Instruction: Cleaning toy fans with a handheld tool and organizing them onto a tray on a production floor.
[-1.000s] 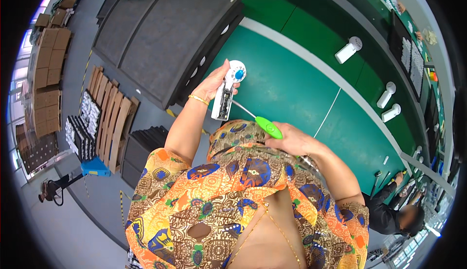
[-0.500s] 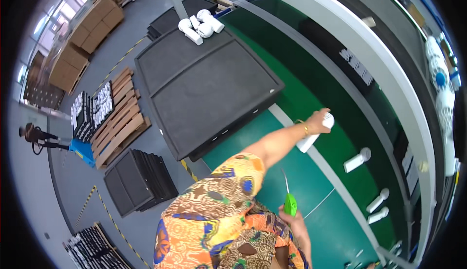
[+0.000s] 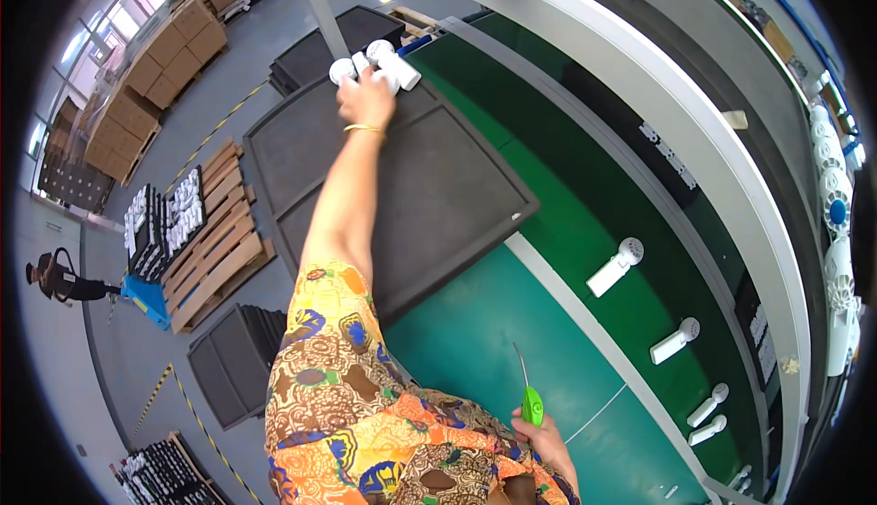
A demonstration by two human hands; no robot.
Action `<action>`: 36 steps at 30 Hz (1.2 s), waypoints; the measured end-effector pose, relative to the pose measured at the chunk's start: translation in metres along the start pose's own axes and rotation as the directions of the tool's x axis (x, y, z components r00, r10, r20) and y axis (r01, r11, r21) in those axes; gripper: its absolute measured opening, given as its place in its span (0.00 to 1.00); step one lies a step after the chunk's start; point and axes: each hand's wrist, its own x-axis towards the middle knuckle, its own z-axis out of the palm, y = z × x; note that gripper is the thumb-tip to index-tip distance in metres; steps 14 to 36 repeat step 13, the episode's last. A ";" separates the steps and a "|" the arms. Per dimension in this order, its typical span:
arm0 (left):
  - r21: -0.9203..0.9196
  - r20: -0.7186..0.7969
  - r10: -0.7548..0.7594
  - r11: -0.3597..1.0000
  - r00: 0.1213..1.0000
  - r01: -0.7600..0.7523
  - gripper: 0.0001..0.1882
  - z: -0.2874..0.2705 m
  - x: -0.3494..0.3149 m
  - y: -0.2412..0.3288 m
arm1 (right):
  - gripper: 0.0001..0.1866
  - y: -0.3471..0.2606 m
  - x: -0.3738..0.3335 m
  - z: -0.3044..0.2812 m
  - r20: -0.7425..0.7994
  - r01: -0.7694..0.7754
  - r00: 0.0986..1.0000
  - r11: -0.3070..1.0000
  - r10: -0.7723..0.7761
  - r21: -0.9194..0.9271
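Head view, landmark: we take the dark tray (image 3: 429, 194) on the green counter (image 3: 475, 340) as reference.
Left hand (image 3: 365, 98): we see it stretched to the tray's far corner, its grip closed around white handheld units (image 3: 388, 64) grouped there within reach.
Right hand (image 3: 539, 436): near side of the tray, its grip closed on a green-handled tool (image 3: 531, 403), tip up, clear of the counter.
Other white units (image 3: 617, 265): spaced along the counter, right of the tray.
Packages: brown cartons (image 3: 137, 85) stacked far left of the tray, on the floor.
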 end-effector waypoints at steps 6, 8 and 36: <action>0.055 0.449 -0.134 0.991 0.883 0.123 0.26 0.028 -0.040 -0.046 | 0.12 0.030 0.043 -0.007 0.025 -0.053 0.998 0.990 0.057 -0.132; 0.094 0.515 -0.064 0.995 0.855 0.018 0.26 0.019 -0.038 -0.045 | 0.14 0.028 0.046 -0.006 0.026 -0.025 0.999 0.974 0.032 -0.224; 0.196 0.561 -0.216 0.973 0.799 0.126 0.28 -0.034 -0.011 -0.082 | 0.21 0.017 0.060 -0.027 0.122 0.035 0.992 0.869 0.030 -0.494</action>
